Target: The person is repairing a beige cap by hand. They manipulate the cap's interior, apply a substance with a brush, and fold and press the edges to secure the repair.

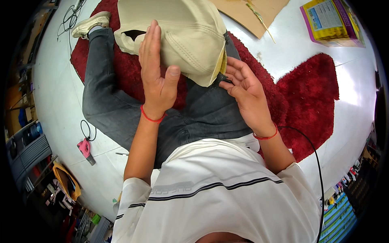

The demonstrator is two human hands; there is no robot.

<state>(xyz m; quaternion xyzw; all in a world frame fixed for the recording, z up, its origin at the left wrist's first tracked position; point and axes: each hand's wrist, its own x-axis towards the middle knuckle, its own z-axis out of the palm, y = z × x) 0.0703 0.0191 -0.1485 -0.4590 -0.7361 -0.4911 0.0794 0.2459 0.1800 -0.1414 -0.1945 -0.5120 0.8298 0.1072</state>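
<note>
Left of both hands, a pink tool (84, 148) lies on the pale floor (65, 117). The left hand (156, 77) is flat, gripping nothing. Between the hands and ahead, over the legs, the beige cover (192, 50) looks light, smooth and semi-stiff, probably best held by its stitched edges. The right hand (250, 90) pinches a black piece (224, 78) at its corner; rightward spreads a red rug (310, 95).

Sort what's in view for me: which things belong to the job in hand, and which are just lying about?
Apparently in the job:
beige stitched piece, left hand open before it
dark piece at its lower corner, pinched by the right hand

Apparently just lying about:
pink tool, untouched, though it could serve
yellow-and-purple box
brown cardboard sheet
red rug
</note>
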